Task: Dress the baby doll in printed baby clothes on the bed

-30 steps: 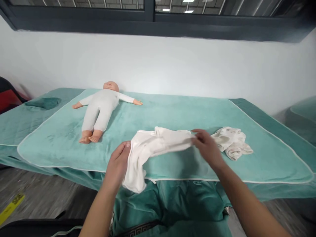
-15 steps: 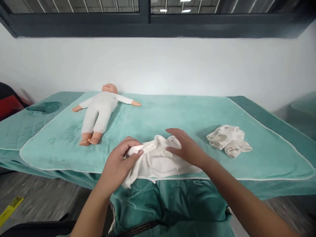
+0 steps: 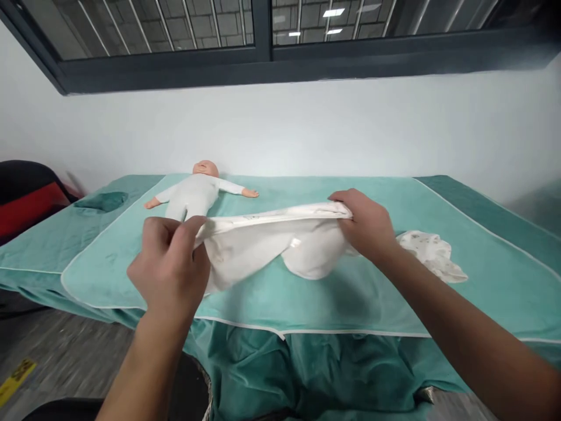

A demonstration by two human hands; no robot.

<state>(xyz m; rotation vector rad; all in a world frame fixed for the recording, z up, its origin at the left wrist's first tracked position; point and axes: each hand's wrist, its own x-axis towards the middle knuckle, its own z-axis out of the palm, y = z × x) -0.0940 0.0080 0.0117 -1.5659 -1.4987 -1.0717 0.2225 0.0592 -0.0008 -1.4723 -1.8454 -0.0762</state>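
A white baby garment [image 3: 245,251] is stretched sideways in the air above the mat, its top edge drawn taut. My left hand [image 3: 173,260] is closed on one end of that edge. At the other end, my right hand [image 3: 363,222] grips the cloth between thumb and fingers. The garment's lower part hangs loose in folds, so its exact cut cannot be told. Behind my left hand, a baby doll [image 3: 195,193] in a white suit lies on its back with arms spread; its legs are mostly hidden by my hand and the cloth.
A crumpled white printed cloth [image 3: 432,254] lies to the right, partly behind my right forearm. A green mat [image 3: 315,307] with white piping covers the bed. A white wall [image 3: 307,128] and a dark window frame [image 3: 263,67] stand behind; a red and black object [image 3: 33,202] is at the left.
The white garment has been lifted off the mat and pulled out sideways. My right hand, earlier spread over it, now grips it. Both hands have risen and moved apart; the view has shifted.
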